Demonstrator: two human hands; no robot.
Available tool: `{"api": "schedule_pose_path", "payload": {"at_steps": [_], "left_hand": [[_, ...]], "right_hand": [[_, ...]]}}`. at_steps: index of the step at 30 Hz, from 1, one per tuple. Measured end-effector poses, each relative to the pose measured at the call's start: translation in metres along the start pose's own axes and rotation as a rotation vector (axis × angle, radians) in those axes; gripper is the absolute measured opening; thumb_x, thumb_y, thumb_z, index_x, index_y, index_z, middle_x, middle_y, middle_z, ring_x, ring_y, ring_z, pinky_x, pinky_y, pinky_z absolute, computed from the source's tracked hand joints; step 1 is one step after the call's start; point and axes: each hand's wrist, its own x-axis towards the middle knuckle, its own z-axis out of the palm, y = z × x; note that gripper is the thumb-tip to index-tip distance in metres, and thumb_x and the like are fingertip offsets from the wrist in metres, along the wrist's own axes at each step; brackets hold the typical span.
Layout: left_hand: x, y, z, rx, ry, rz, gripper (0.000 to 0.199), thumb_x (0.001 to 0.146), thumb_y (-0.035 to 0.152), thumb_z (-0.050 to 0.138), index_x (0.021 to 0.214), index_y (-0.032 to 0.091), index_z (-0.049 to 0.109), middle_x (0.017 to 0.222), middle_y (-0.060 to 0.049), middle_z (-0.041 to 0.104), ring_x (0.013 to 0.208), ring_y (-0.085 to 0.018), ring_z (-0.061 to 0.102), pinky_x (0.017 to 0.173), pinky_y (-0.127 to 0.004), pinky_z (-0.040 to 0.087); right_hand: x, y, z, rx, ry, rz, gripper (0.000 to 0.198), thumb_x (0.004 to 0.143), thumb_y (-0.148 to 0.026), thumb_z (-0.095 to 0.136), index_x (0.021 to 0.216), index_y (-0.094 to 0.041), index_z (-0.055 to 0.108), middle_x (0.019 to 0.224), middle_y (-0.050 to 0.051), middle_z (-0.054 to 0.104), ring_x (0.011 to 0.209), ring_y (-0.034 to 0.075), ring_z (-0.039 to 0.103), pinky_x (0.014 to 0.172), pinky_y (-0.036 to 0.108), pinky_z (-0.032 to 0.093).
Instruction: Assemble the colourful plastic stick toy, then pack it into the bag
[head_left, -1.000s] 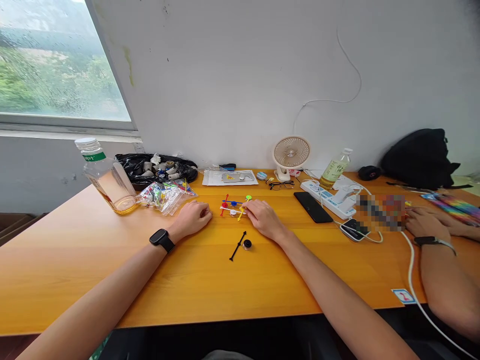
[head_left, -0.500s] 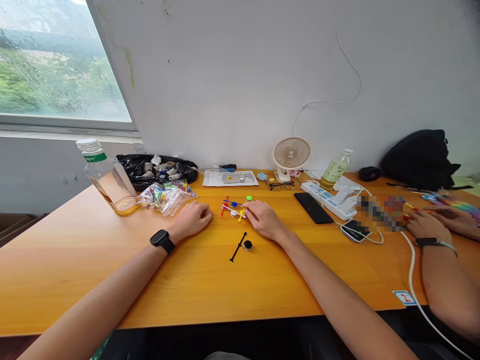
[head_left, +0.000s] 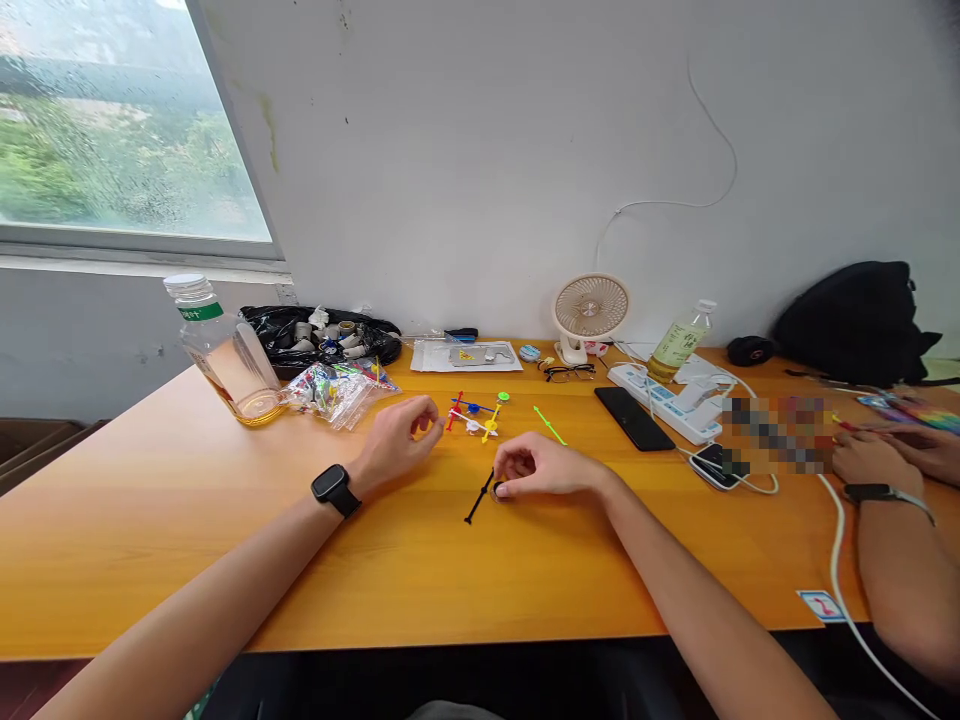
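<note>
My right hand [head_left: 544, 466] is low over the table, thumb and fingers closed around a small black round piece [head_left: 496, 491], which they partly hide. Beside it lies a thin black plastic rod [head_left: 478, 500] with pointed ends. My left hand [head_left: 401, 435], wearing a black watch, rests on the table, its fingers loosely curled, thumb apart and nothing visible between them. Just beyond both hands sits a cluster of joined plastic rods and round pieces [head_left: 472, 420] in red, blue, white and yellow, with a green disc [head_left: 503, 397] at its far corner. A green rod [head_left: 550, 424] lies behind my right hand.
A clear bag of colourful parts [head_left: 341, 392], a large bottle [head_left: 232, 370] and a black plastic bag [head_left: 262, 330] are at left. Behind stand a fan [head_left: 591, 308] and glasses [head_left: 568, 373]. A phone [head_left: 634, 418], power strip [head_left: 664, 402] and another person's hands [head_left: 874, 455] are at right.
My right hand has left the coloured cluster and come nearer to me, onto the black round piece. The green rod has come into sight. My left hand has lifted its fingers slightly apart.
</note>
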Motion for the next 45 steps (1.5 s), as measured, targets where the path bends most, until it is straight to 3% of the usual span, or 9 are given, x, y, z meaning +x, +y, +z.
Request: {"api": "schedule_pose_path", "payload": {"at_steps": [6,10,16,21,26,30,37,40,45], "left_hand": [[-0.013,0.037,0.008,-0.103,-0.383,0.299,0.023,0.101,0.038,0.059,0.114,0.025,0.073,0.099,-0.006,0.072,0.087,-0.020,0.067,0.079,-0.030,0.048],[-0.014,0.037,0.014,-0.120,-0.510,0.331,0.024,0.100,0.037,0.062,0.116,0.028,0.078,0.106,-0.007,0.073,0.092,-0.020,0.070,0.084,-0.030,0.051],[-0.014,0.025,0.012,-0.152,-0.457,0.248,0.021,0.098,0.026,0.060,0.101,0.027,0.081,0.099,-0.006,0.076,0.087,-0.019,0.071,0.080,-0.029,0.052],[-0.013,0.023,0.011,-0.165,-0.428,0.206,0.020,0.095,0.024,0.062,0.105,0.025,0.079,0.095,-0.005,0.078,0.085,-0.019,0.071,0.081,-0.030,0.054],[-0.011,0.022,0.004,-0.266,-0.410,0.168,0.018,0.095,0.025,0.062,0.101,0.022,0.079,0.091,-0.004,0.078,0.078,-0.016,0.070,0.076,-0.027,0.056],[-0.007,0.022,0.000,-0.340,-0.288,0.155,0.015,0.096,0.025,0.063,0.098,0.020,0.077,0.088,-0.004,0.076,0.076,-0.015,0.070,0.073,-0.026,0.057],[-0.006,0.027,0.005,-0.443,-0.143,0.186,0.013,0.097,0.027,0.068,0.093,0.018,0.076,0.090,-0.006,0.077,0.079,-0.015,0.070,0.074,-0.026,0.056],[-0.008,0.028,0.008,-0.444,-0.134,0.173,0.013,0.097,0.029,0.070,0.094,0.018,0.076,0.090,-0.006,0.078,0.080,-0.016,0.071,0.075,-0.027,0.056],[-0.010,0.026,0.011,-0.418,-0.151,0.211,0.011,0.098,0.028,0.070,0.099,0.020,0.077,0.094,-0.005,0.078,0.084,-0.016,0.072,0.080,-0.028,0.056]], "right_hand": [[-0.001,0.000,-0.007,0.084,-0.020,0.075,0.041,0.074,-0.051,0.088,0.089,-0.015,0.075,0.071,0.001,0.070,0.062,0.012,0.055,0.057,0.024,0.041],[-0.001,0.005,-0.009,0.094,0.023,0.085,0.041,0.073,-0.050,0.089,0.090,-0.016,0.075,0.073,0.001,0.071,0.064,0.012,0.059,0.059,0.024,0.045],[-0.002,0.008,-0.010,0.164,0.041,0.135,0.047,0.069,-0.054,0.091,0.089,-0.016,0.072,0.073,0.002,0.074,0.058,0.013,0.061,0.052,0.024,0.048],[0.000,0.010,-0.006,0.232,0.054,0.142,0.047,0.069,-0.052,0.093,0.088,-0.015,0.072,0.073,0.003,0.075,0.058,0.012,0.062,0.054,0.025,0.051],[0.000,0.005,-0.003,0.330,-0.001,0.118,0.052,0.067,-0.051,0.094,0.099,-0.014,0.077,0.083,0.007,0.078,0.069,0.016,0.070,0.065,0.028,0.056],[-0.002,-0.003,0.000,0.288,-0.077,0.038,0.048,0.075,-0.052,0.090,0.106,-0.017,0.079,0.096,0.008,0.079,0.080,0.017,0.072,0.073,0.028,0.058],[0.008,0.001,0.005,0.368,0.270,-0.008,0.046,0.081,-0.058,0.084,0.097,-0.020,0.063,0.084,0.001,0.074,0.057,0.012,0.065,0.048,0.022,0.050],[0.011,0.002,0.009,0.400,0.248,-0.027,0.048,0.087,-0.061,0.077,0.110,-0.021,0.064,0.091,0.004,0.076,0.059,0.012,0.067,0.052,0.024,0.055],[0.012,0.002,0.016,0.434,0.200,-0.043,0.044,0.086,-0.059,0.079,0.096,-0.017,0.069,0.083,0.005,0.075,0.060,0.012,0.066,0.056,0.025,0.057]]}}
